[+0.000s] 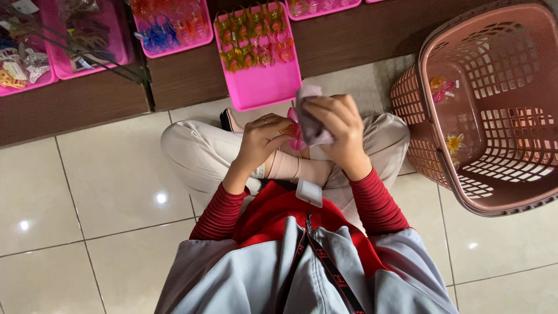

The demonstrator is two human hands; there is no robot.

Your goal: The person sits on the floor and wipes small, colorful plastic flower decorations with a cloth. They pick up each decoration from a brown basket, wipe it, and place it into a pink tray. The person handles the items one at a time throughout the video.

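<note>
Seated cross-legged on tiled floor (87,174), grey top, red ribbed sleeves, lanyard hanging at chest. Both forearms raised over lap, wrists bent inward. Left hand (263,139) pinching pink hair clip (295,132), grip closed on it from left. Right hand (340,125) clamped on pale purple cloth (314,119), pressed against clip. Apparently mid-wipe, one clip in hand. Beside right knee, pink laundry basket (494,197), two flower clips inside, mostly unfilled. Beyond, pink tray (261,87) on floor by shelf edge, rows of orange and green clips, lower part bare. Further pink trays on dark shelf (70,104).
</note>
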